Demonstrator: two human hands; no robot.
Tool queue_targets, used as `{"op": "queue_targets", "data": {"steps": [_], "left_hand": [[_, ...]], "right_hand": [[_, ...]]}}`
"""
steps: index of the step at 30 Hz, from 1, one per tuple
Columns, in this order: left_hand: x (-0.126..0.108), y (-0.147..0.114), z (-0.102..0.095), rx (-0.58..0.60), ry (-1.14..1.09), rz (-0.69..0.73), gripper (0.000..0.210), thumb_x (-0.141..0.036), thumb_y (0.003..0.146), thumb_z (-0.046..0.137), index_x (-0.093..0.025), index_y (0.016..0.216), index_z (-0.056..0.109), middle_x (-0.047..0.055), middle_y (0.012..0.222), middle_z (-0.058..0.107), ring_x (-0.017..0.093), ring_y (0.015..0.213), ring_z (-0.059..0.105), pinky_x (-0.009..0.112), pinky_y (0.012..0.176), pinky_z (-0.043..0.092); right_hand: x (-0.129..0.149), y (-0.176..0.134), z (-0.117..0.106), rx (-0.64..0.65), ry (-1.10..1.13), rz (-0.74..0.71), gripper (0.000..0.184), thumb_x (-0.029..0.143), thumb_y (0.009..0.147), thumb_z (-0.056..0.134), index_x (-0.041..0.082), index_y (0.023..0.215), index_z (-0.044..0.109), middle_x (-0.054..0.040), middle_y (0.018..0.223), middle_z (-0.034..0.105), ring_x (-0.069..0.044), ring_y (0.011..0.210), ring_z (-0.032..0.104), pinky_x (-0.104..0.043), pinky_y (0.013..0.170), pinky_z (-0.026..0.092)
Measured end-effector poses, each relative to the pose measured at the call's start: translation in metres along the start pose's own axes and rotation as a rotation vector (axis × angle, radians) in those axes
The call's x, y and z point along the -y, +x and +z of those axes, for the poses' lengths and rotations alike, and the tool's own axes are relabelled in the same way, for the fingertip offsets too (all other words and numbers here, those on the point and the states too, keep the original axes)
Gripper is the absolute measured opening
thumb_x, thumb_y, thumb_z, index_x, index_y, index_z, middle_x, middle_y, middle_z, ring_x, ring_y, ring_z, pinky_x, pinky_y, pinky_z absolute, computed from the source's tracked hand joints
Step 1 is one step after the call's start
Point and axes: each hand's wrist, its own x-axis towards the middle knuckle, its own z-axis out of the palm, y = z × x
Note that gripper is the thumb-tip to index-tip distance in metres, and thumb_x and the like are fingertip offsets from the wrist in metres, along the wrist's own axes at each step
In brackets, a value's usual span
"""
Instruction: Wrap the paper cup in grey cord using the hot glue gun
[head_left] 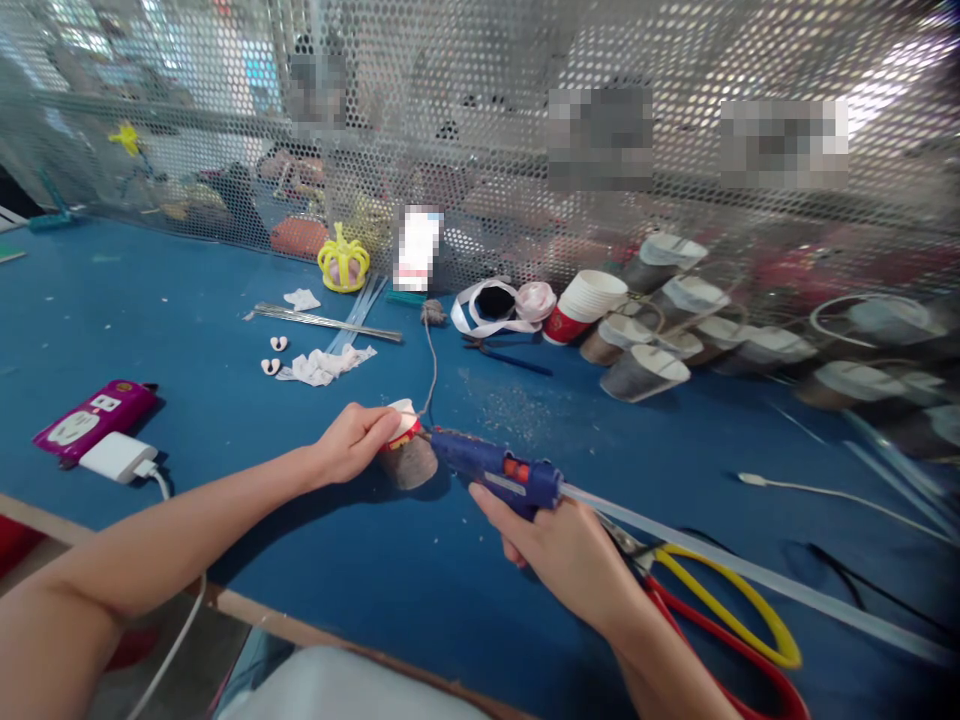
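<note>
My left hand [358,440] grips a paper cup [411,464] by its upper part. Its lower part is wrapped in grey-brown material, with a red and white band still showing near the rim. In my right hand [551,545] is a blue hot glue gun [495,468], its nozzle touching or very near the cup beside the red band. A long clear glue stick [675,540] runs out of the gun's back. Grey yarn [433,365] leads from the cup to a small ball of yarn [433,313] behind it.
Scissors [720,590] with yellow and red handles lie by my right forearm. Wrapped cups [645,374] and stacked paper cups [585,305] stand at the back right. A purple pouch [97,418] and a white charger [120,457] lie left. Perforated metal mesh [495,150] closes off the back.
</note>
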Motion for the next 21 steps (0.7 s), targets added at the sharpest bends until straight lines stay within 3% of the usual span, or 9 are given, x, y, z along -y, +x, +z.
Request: {"op": "queue_targets", "data": {"steps": [7, 12, 16, 21], "left_hand": [[0.002, 0.0, 0.0, 0.009, -0.001, -0.013, 0.048, -0.038, 0.087, 0.024, -0.007, 0.072, 0.057, -0.003, 0.052, 0.036, 0.008, 0.05, 0.029, 0.021, 0.049, 0.025], [0.0, 0.0, 0.001, -0.011, -0.003, -0.016, 0.044, -0.036, 0.086, 0.026, -0.009, 0.062, 0.051, -0.004, 0.051, 0.034, 0.007, 0.05, 0.029, 0.02, 0.048, 0.025], [-0.003, 0.001, 0.002, -0.033, -0.011, -0.022, 0.042, -0.035, 0.085, 0.026, -0.01, 0.06, 0.048, -0.004, 0.051, 0.034, 0.007, 0.05, 0.029, 0.019, 0.047, 0.025], [-0.005, 0.001, 0.003, -0.049, -0.01, -0.044, 0.043, -0.036, 0.086, 0.026, -0.01, 0.062, 0.051, -0.003, 0.053, 0.039, 0.007, 0.052, 0.031, 0.019, 0.048, 0.027]], "right_hand": [[0.001, 0.003, 0.001, -0.02, 0.053, 0.009, 0.027, 0.041, 0.068, 0.052, 0.021, 0.051, 0.048, 0.0055, 0.034, 0.042, -0.01, 0.031, 0.043, -0.022, 0.037, 0.039], [0.006, 0.0, 0.0, 0.017, 0.028, 0.012, 0.02, 0.037, 0.067, 0.051, 0.02, 0.057, 0.054, 0.0051, 0.036, 0.044, -0.011, 0.032, 0.044, -0.022, 0.035, 0.038], [0.009, -0.002, -0.001, 0.008, -0.046, -0.081, 0.015, 0.034, 0.068, 0.052, 0.022, 0.063, 0.06, 0.0058, 0.034, 0.044, -0.012, 0.033, 0.046, -0.023, 0.037, 0.038], [0.001, -0.005, 0.009, -0.045, -0.057, -0.14, 0.016, 0.035, 0.071, 0.052, 0.023, 0.062, 0.054, 0.0039, 0.045, 0.05, -0.012, 0.041, 0.048, -0.023, 0.044, 0.039]]}}
